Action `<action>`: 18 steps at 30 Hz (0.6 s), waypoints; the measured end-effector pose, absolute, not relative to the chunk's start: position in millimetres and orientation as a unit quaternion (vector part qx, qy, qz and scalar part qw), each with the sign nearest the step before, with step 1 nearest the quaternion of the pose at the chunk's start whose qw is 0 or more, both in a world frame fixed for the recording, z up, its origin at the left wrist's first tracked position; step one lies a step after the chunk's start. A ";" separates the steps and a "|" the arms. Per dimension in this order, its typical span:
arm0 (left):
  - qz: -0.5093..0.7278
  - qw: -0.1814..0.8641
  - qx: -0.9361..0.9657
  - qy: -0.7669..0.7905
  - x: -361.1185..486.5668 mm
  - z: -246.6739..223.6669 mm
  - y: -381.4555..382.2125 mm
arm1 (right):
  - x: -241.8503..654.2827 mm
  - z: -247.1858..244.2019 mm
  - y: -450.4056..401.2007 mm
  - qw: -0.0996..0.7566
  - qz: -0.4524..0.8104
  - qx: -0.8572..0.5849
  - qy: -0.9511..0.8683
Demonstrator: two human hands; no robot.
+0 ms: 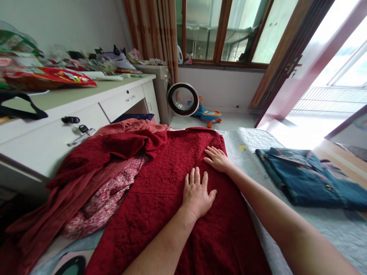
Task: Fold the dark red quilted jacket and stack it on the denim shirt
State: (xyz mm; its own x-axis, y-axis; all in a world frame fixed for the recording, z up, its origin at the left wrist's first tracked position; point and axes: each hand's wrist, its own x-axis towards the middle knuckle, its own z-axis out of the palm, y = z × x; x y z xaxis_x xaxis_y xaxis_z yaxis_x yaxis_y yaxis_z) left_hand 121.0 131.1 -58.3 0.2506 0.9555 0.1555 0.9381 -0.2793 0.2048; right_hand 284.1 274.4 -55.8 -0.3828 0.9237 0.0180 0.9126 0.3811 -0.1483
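Observation:
A dark red textured garment (160, 183) lies spread over the bed, its upper left part bunched toward the desk. My left hand (197, 193) rests flat on it near the middle, fingers spread. Further up and to the right, my right hand (218, 158) lies palm down by the garment's right edge, its fingers also apart. Neither hand grips anything. To the left, a red-and-white speckled cloth (106, 202) and a dull pink cloth (65, 202) lie partly beneath the red fabric.
Folded denim clothing (312, 179) lies right on the pale bed cover (252, 141). A cluttered desk (120, 91) stands left. Beyond the bed are a washing machine with its round door (183, 100) open, and a blue-orange ride-on toy (208, 113). A door (309, 65) stands right.

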 end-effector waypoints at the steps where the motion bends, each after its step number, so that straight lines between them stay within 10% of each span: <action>1: 0.125 0.035 0.790 0.600 121.0 -58.2 131.1 | 285.6 -56.2 282.5 0.048 0.051 -0.559 -0.826; 18: 0.127 0.032 0.792 0.597 120.1 -59.3 131.1 | 305.0 -63.0 342.5 0.087 0.067 -0.665 -0.739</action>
